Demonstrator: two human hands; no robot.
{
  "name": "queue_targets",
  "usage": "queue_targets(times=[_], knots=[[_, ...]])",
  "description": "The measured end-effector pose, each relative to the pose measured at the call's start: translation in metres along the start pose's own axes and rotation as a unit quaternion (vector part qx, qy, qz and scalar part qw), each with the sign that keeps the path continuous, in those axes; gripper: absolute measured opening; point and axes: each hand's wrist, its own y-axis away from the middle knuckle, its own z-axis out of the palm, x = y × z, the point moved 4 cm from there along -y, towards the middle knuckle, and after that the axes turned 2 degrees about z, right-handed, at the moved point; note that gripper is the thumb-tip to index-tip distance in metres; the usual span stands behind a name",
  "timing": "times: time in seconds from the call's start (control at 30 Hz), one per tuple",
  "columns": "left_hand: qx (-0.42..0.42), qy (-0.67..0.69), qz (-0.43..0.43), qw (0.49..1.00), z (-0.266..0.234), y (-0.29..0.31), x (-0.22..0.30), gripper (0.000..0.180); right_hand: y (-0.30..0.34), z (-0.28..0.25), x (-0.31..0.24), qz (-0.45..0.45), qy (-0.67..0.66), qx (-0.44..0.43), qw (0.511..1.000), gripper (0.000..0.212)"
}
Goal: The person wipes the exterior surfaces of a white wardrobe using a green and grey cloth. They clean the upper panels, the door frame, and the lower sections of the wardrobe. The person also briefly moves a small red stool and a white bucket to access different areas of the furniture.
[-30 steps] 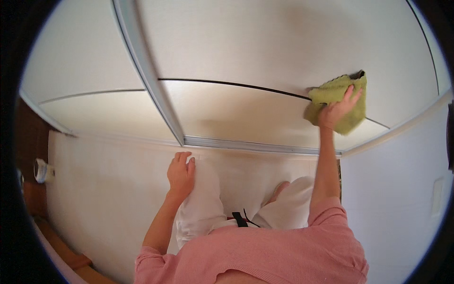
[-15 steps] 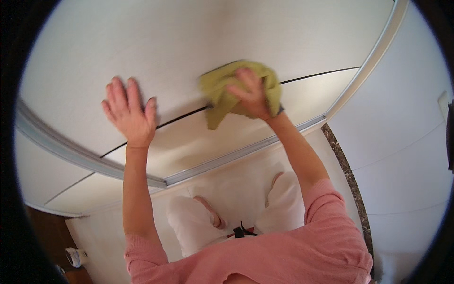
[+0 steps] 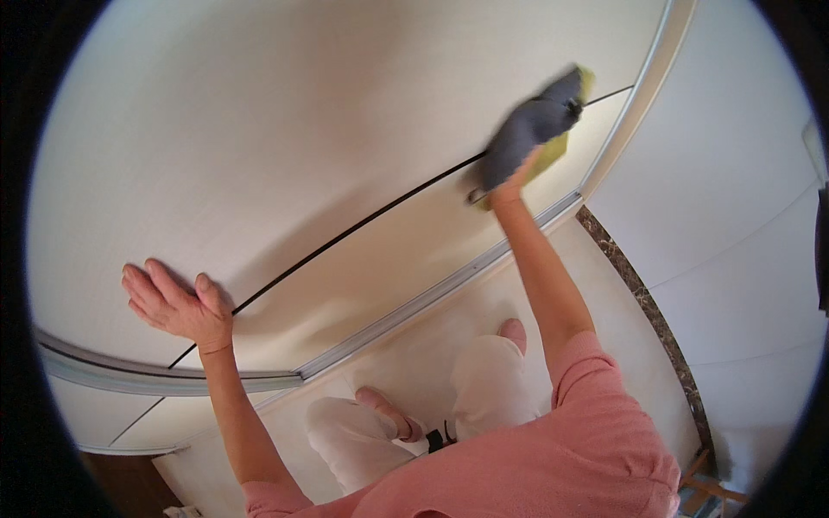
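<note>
A large cream sliding door panel (image 3: 285,155) with a dark line across its lower part fills the upper view. My left hand (image 3: 180,309) lies flat against this panel near its left metal edge, fingers stretched out, just above the dark line. Toward the right edge, my right hand (image 3: 515,180) presses a cleaning cloth (image 3: 531,129) on the panel over the dark line. The cloth is grey on one side and yellow-green on the other. It is folded over my right fingers, hiding most of them, and is a little blurred.
A metal floor track (image 3: 440,289) runs under the panel. A pale upright frame (image 3: 639,99) edges it at right, beside a white wall (image 3: 734,207). Dark marbled trim (image 3: 643,298) borders the light floor (image 3: 414,358). Brown wood (image 3: 129,483) shows at lower left.
My right hand has swept the cloth rightward and up along the dark line; its grey side now shows. My left hand has shifted left and lower in view, still flat on the panel.
</note>
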Motion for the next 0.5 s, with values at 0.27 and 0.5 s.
queue_targets(times=[0.27, 0.5], knots=[[0.013, 0.033, 0.044, 0.998, 0.002, -0.015, 0.014, 0.062, -0.036, 0.08, -0.103, -0.515, 0.461, -0.267, 0.672, 0.058], [-0.011, 0.012, 0.053, 0.998, -0.001, -0.013, 0.019, 0.066, -0.2, -0.051, -0.084, -0.381, 0.431, -0.052, 0.817, 0.051]])
